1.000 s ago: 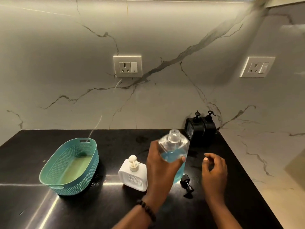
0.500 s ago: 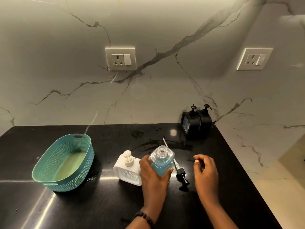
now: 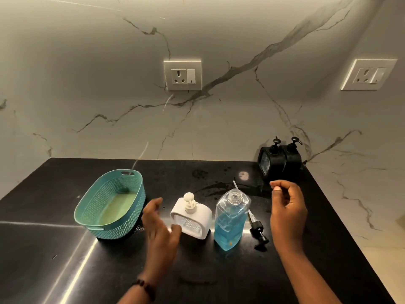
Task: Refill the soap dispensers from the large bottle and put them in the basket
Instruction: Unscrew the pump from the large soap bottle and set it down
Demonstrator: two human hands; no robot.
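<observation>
Midway at best: large bottle (image 3: 230, 220) uncapped, upright near the counter (image 3: 219, 279) front edge, pump (image 3: 258, 232) lying just right. White dispenser (image 3: 191, 218) capped beside it, two black dispensers (image 3: 279, 162) at the back right corner, basket (image 3: 110, 204) empty toward the left edge. Left hand (image 3: 160, 229) spread loose, right hand (image 3: 287, 207) loosely curled, neither gripping anything.

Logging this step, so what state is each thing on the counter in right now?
Large bottle: upright, uncapped, part full of blue soap.
Black pump: off the bottle, lying on the counter.
White dispenser: upright, pump on.
Two black dispensers: upright, pumps on.
Basket: holds no dispensers.
Left hand: open, holding nothing.
Right hand: loosely curled, holding nothing.
</observation>
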